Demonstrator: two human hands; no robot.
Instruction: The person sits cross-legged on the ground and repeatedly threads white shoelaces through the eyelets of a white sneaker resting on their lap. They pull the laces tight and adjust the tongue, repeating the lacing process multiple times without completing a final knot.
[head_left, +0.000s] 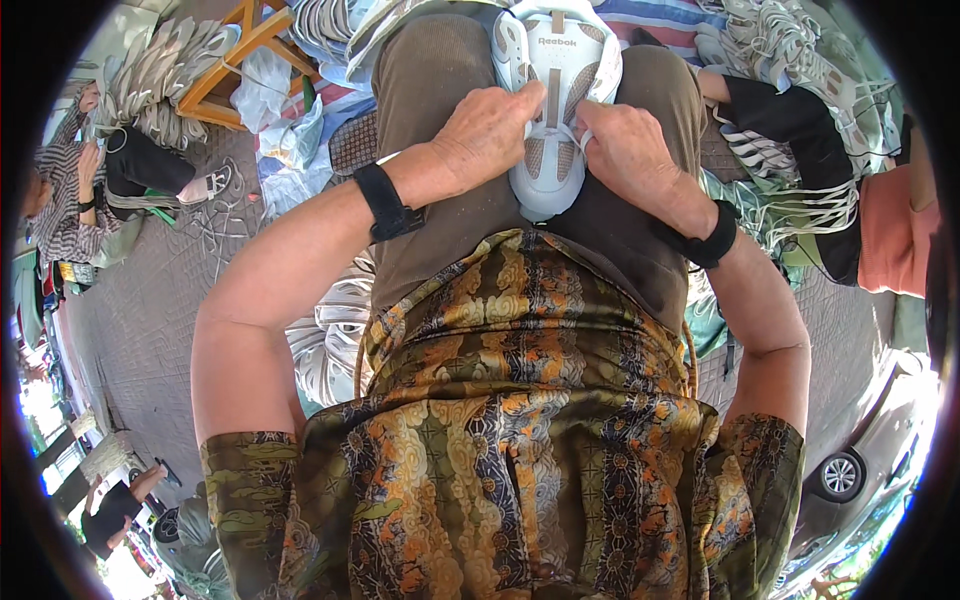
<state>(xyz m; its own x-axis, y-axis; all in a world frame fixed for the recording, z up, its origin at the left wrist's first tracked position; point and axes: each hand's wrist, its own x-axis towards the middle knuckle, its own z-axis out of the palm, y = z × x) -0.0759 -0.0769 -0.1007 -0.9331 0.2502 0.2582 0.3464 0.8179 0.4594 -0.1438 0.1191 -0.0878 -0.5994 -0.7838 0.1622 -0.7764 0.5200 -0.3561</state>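
Observation:
A white shoe upper [575, 65] with tan mesh panels lies between my thighs, its rounded toe toward me. A pale shoelace [552, 132] crosses it above the toe. My left hand [490, 135] is closed at the left edge of the lacing, fingertips pinched on the lace. On the other side my right hand [630, 150] is also closed, and a loop of the lace shows by its fingers. The lace runs between both hands; its ends are hidden by my fingers. Dark bands circle both my wrists.
Piles of pale shoe uppers lie at the far left [165, 80], far right [790, 50] and beside my left thigh [340, 340]. A wooden stool frame [235, 65] stands near plastic bags [285, 120]. People sit on both sides; a car [860, 460] is at the right.

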